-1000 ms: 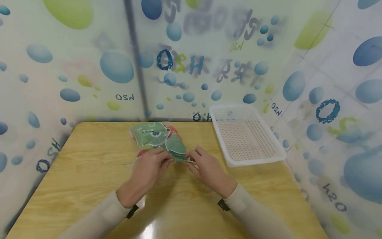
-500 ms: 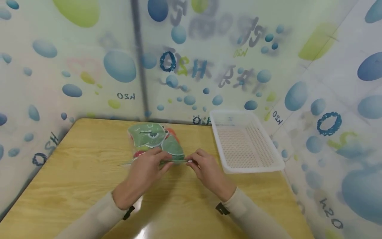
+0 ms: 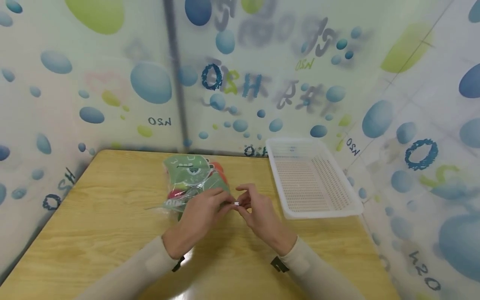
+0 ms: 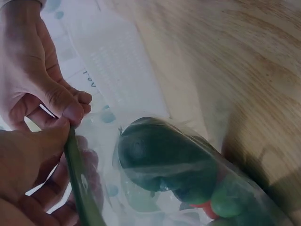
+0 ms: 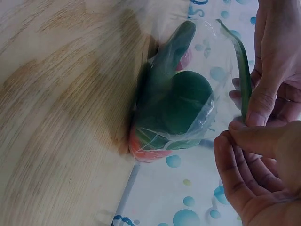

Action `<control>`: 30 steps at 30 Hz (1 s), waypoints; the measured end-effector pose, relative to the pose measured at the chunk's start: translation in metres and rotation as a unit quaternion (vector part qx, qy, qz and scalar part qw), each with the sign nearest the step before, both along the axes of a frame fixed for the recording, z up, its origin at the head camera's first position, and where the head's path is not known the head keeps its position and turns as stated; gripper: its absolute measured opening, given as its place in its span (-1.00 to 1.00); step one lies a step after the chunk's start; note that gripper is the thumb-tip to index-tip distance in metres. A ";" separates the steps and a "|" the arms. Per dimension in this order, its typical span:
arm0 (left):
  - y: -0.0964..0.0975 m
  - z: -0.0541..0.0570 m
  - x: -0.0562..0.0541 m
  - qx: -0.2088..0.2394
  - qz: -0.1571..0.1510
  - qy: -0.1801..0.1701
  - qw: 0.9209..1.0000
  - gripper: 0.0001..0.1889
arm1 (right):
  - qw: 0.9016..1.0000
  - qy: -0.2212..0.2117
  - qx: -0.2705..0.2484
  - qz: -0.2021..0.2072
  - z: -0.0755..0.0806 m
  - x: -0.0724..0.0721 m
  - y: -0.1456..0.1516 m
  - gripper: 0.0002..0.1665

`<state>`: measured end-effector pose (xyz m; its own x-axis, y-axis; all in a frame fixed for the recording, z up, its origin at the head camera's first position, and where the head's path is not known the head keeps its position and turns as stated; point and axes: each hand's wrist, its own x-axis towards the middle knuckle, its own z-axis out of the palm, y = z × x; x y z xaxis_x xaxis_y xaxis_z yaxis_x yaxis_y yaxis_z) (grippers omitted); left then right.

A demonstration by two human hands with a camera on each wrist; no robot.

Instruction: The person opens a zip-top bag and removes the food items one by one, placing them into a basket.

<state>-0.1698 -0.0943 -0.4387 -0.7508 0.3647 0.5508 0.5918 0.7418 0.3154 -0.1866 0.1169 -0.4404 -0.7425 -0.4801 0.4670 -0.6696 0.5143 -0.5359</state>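
A clear plastic zip bag (image 3: 187,173) with a printed green cartoon face lies on the table, its near edge raised. Green, red and orange rounded items (image 5: 190,101) show through the plastic; their kind is hard to tell. Along the bag's mouth runs a green sealing strip (image 4: 77,174) with a small white slider (image 3: 236,203) near its right end. My left hand (image 3: 204,212) pinches the strip beside the slider. My right hand (image 3: 264,218) pinches the strip's end at the slider, its fingertips meeting the left ones. Fingers partly hide the slider.
A white perforated plastic basket (image 3: 282,183) stands at the back right of the wooden table (image 3: 112,233). Behind the table and on both sides hang walls printed with blue and green drops (image 3: 151,82).
My left hand has slid right along the strip until its fingertips meet the right hand's. The right hand has stayed near the slider. The bag's near right part is now covered by the left hand.
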 end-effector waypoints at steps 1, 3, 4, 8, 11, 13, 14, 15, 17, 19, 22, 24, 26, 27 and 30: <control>0.000 -0.001 0.000 0.001 -0.005 0.001 1.000 -0.85 | 1.000 -0.002 0.000 -0.004 0.000 0.000 0.000 -0.38; 0.000 -0.001 -0.001 0.003 -0.013 0.000 1.000 -0.85 | 1.000 -0.003 -0.003 -0.013 0.000 0.001 0.001 -0.36; 0.000 -0.001 0.000 0.004 -0.015 0.000 1.000 -0.86 | 1.000 -0.004 -0.003 -0.015 0.000 0.001 0.001 -0.36; -0.002 0.000 0.001 0.013 -0.020 -0.010 1.000 -0.89 | 1.000 -0.009 -0.005 -0.014 0.001 0.000 0.001 -0.35; -0.003 0.000 0.002 0.019 -0.026 -0.021 0.999 -0.90 | 1.000 -0.013 -0.006 -0.012 0.001 0.000 0.001 -0.37; -0.004 0.000 0.002 0.021 -0.031 -0.028 0.999 -0.91 | 1.000 -0.016 -0.007 -0.013 0.001 0.001 0.001 -0.36; -0.004 -0.001 0.003 0.022 -0.033 -0.029 0.999 -0.92 | 1.000 -0.017 -0.007 -0.014 0.001 0.001 0.000 -0.37; -0.005 -0.001 0.003 0.021 -0.032 -0.032 0.999 -0.92 | 1.000 -0.017 -0.007 -0.016 0.001 0.001 0.000 -0.37; -0.006 -0.002 0.003 0.022 -0.033 -0.035 0.999 -0.92 | 1.000 -0.018 -0.006 -0.018 0.001 0.001 0.001 -0.38; -0.009 -0.003 0.003 0.021 -0.028 -0.039 0.999 -0.92 | 1.000 -0.020 -0.005 -0.020 0.001 0.001 0.002 -0.40; -0.014 -0.005 0.003 0.022 -0.017 -0.044 0.999 -0.91 | 0.999 -0.020 -0.002 -0.029 0.000 0.001 0.004 -0.48; -0.019 -0.006 0.003 0.021 -0.008 -0.041 0.999 -0.89 | 0.999 -0.020 -0.001 -0.034 0.000 0.001 0.006 -0.56; -0.022 -0.006 0.002 0.023 -0.005 -0.037 0.999 -0.88 | 0.999 -0.014 0.008 -0.036 0.000 0.001 0.007 -0.67; -0.024 -0.006 0.003 0.023 -0.006 -0.034 0.999 -0.87 | 0.999 -0.012 0.013 -0.033 0.000 0.001 0.008 -0.71; -0.027 -0.006 0.003 0.027 -0.015 -0.029 0.999 -0.88 | 0.999 -0.001 0.028 -0.018 0.001 0.002 0.009 -0.83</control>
